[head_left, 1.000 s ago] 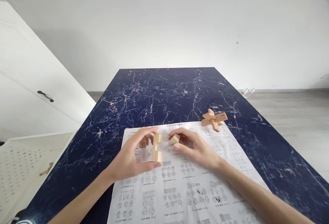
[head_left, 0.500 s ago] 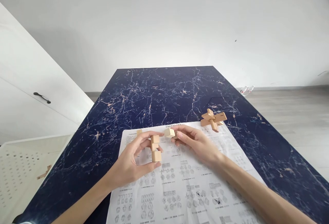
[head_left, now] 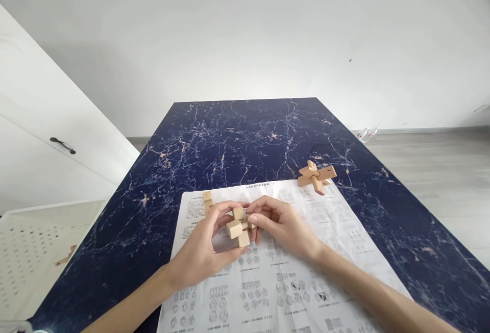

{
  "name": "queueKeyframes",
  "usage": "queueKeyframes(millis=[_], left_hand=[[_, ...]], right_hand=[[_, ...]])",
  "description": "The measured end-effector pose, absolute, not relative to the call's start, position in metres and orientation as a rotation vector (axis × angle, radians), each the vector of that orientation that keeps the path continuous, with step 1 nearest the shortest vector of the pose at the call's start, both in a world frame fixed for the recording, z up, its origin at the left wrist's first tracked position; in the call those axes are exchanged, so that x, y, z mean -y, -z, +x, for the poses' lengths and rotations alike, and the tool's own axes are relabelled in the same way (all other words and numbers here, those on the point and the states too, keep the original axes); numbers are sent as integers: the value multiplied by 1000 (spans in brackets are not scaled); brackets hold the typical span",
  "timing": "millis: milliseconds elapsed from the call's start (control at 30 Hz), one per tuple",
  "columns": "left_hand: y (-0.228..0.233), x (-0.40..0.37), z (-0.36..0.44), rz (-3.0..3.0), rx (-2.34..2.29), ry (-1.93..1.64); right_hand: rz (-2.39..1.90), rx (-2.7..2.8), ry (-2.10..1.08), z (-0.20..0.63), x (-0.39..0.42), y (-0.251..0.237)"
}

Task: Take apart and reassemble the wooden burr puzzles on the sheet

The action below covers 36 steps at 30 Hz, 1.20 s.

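The hands have come together at the lower middle of the frame: the left hand (head_left: pixel 201 254) is curled around a small cluster of notched wooden blocks (head_left: pixel 238 226), thumb below and fingers over the top, while the right hand (head_left: pixel 281 226) pinches in from the right, its fingertips closed on the same cluster. A second ago the left hand held one notched bar upright and the right hand carried a separate small block beside it; half a second ago the two were nearly touching; now the pieces cross each other as one knot of wood, so the block appears to have been fitted into the bar's notch, and I judge the joining of these pieces to be under way rather than finished. The cluster is held just above a printed instruction sheet (head_left: pixel 275 287) covered in small diagrams. A loose wooden piece (head_left: pixel 207 200) lies on the sheet's upper left corner, near the left hand. Further off, at the sheet's upper right corner, an assembled wooden cross puzzle (head_left: pixel 316 176) rests partly on the paper. The sheet lies on a dark blue marbled tabletop (head_left: pixel 245 134) with pale veins. Beyond it stands a plain white wall; a white cabinet door with a black handle (head_left: pixel 63 145) fills the left of the frame, and grey floor shows at the right.
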<state>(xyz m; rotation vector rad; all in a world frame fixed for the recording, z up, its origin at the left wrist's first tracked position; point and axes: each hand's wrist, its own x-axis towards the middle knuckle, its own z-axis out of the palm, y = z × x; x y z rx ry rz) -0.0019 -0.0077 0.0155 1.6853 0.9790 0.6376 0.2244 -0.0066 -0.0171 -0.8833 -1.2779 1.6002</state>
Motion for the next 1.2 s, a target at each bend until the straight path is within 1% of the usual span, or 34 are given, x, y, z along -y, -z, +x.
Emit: queueKeyframes(millis=[100, 400, 733, 867, 967, 1100, 1200], left_hand=[[-14, 7, -1, 1704, -983, -643], [-17, 4, -2, 1743, -1012, -662], [-17, 3, -6, 1724, -943, -629], [-14, 3, -7, 1784, -923, -662], [-8, 5, -10, 1957, -1019, -669], [-3, 6, -13, 2238, -1048, -681], [-3, 4, -12, 2437, -1004, -772]], right_hand=[[-915, 1277, -1550, 222, 10, 17], [-956, 1405, -1551, 228, 11, 15], [-1042, 1603, -1313, 228, 16, 13], [-945, 1487, -1432, 227, 15, 11], [-877, 1322, -1530, 229, 11, 9], [-893, 1176, -1531, 233, 4, 8], [-900, 1144, -1540, 234, 2, 8]])
